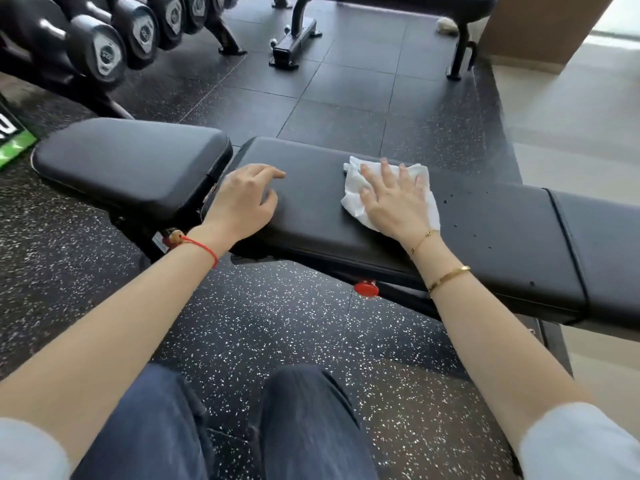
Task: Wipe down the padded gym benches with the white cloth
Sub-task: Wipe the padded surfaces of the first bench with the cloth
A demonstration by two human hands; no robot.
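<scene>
A black padded gym bench [485, 237] runs across the view, with a separate seat pad [128, 161] at its left end. A crumpled white cloth [356, 188] lies on the long pad. My right hand [394, 199] presses flat on the cloth with fingers spread. My left hand [242, 199] rests on the left end of the long pad, near the gap between the pads, its fingers loosely bent and holding nothing.
A rack of dumbbells [104, 46] stands at the far left. A second bench [381, 8] stands at the back, with a pale crumpled object [446, 25] under it. A red adjustment knob [366, 289] sits under the near bench. My knees [221, 427] are below.
</scene>
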